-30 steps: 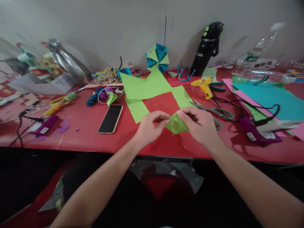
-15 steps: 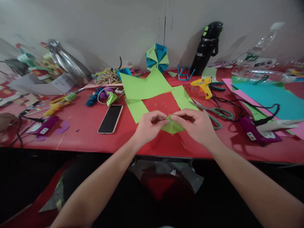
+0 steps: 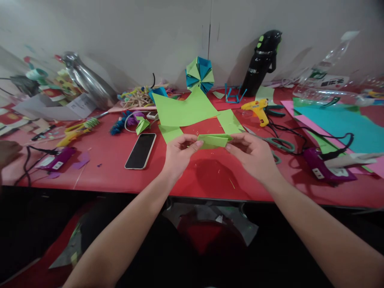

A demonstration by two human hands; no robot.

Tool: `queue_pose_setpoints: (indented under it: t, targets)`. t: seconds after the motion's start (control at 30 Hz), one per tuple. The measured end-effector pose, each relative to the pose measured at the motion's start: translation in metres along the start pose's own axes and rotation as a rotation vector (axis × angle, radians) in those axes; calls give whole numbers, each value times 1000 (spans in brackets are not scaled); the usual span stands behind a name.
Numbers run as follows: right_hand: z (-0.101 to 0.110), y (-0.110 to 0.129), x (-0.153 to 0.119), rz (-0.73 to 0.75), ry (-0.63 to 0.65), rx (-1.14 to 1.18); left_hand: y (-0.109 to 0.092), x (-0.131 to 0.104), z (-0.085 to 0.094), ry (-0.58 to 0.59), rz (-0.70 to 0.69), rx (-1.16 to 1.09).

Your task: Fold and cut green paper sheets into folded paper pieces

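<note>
A small folded piece of green paper is held above the red tabletop, stretched between my two hands. My left hand pinches its left end between thumb and fingers. At the right end, the thumb and fingers of my right hand close on it. Layers of the fold show along its top edge. Behind it lie a large green sheet with a curved cut and a green strip. Grey-handled scissors rest partly hidden behind my right hand.
A phone lies to the left. A yellow glue gun and purple power strips with black cords are on the right. A green and blue paper ball leans at the wall beside a black bottle. Another person's hand shows at far left.
The green paper has gone from a pointed, spread shape to a narrow, flat band. My hands have moved apart to its two ends. The other person's hand at left has shifted.
</note>
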State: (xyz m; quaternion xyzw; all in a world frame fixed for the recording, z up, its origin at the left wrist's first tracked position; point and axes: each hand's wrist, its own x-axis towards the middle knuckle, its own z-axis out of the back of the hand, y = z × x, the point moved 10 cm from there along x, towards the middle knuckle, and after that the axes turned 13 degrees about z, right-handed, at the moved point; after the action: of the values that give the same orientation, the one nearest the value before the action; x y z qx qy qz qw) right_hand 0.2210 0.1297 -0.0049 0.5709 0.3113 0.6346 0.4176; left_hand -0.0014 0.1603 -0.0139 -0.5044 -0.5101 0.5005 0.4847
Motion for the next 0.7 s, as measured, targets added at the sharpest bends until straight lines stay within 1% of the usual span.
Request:
queue_pose_setpoints:
  t: [0.07, 0.13, 0.2, 0.27, 0.4, 0.6, 0.7]
  targets:
    - [-1, 1, 0, 6, -7, 24, 0, 0, -1, 5, 0, 25]
    - [3, 3, -1, -4, -56, 12, 0, -1, -1, 5, -8, 50]
    - [9, 5, -2, -12, -110, -17, -3, -2, -2, 6, -39, 88]
    - [12, 9, -2, -1, -133, -52, -7, -5, -4, 4, -87, 148]
    - [13, 17, -3, 61, -120, -133, -15, -11, -7, -15, -176, 257]
    - [8, 26, -3, 186, -75, -195, -17, -14, -10, 4, -248, 314]
    - [5, 23, -3, 167, -36, -169, -21, -17, -10, -9, -296, 348]
